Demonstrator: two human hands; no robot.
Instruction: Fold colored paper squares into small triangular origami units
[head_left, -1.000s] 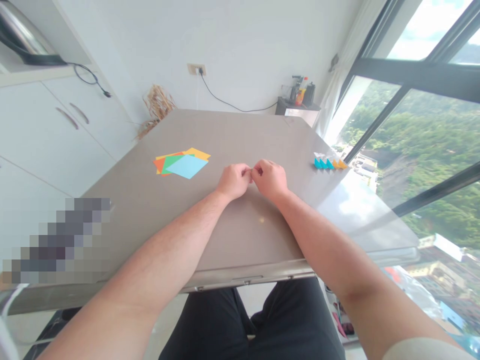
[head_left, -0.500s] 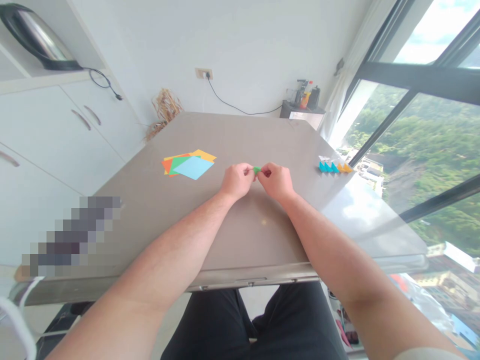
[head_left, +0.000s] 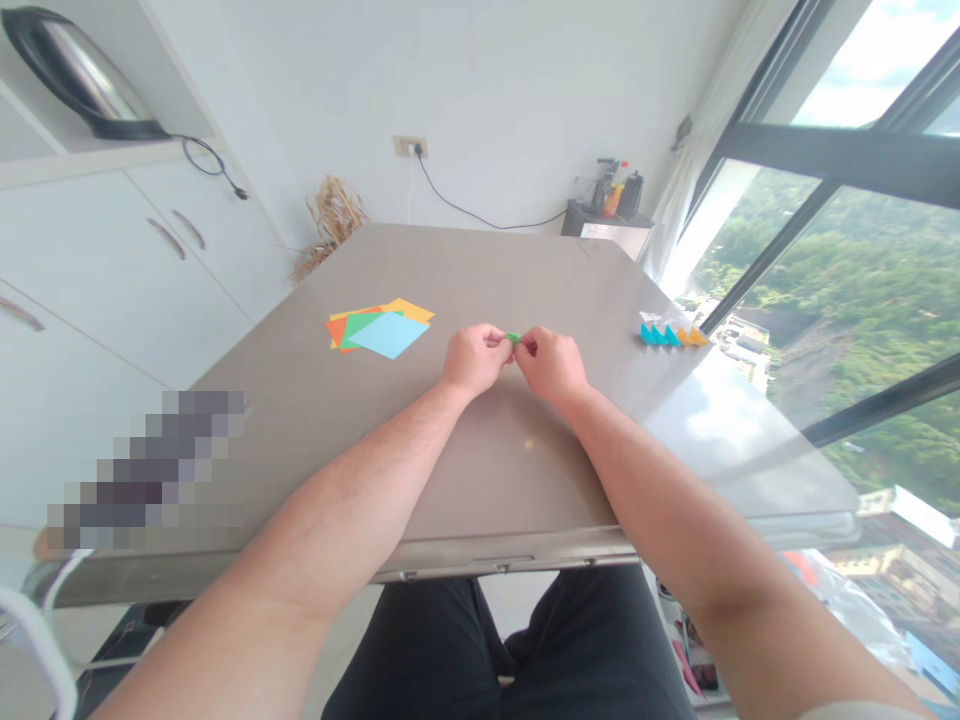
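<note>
A small piece of folded green paper [head_left: 513, 337] is pinched between my two hands above the middle of the table. My left hand [head_left: 475, 360] grips its left side with thumb and fingers. On the other side my right hand [head_left: 552, 360] has closed fingers on the paper, and the fingertips of both hands nearly meet. Most of the green paper is hidden by the fingers, so its folded shape cannot be made out.
Loose coloured paper sheets [head_left: 390, 335] lie overlapped on the left of the grey table [head_left: 480, 270]. A row of several small blue and orange folded paper pieces [head_left: 660, 335] stands near the right edge by the window. A blurred-out object [head_left: 161, 465] lies at the left edge.
Less of the green paper shows between the fingers, and the left thumb has shifted slightly toward the right hand. The sheets and the folded row stay put.
</note>
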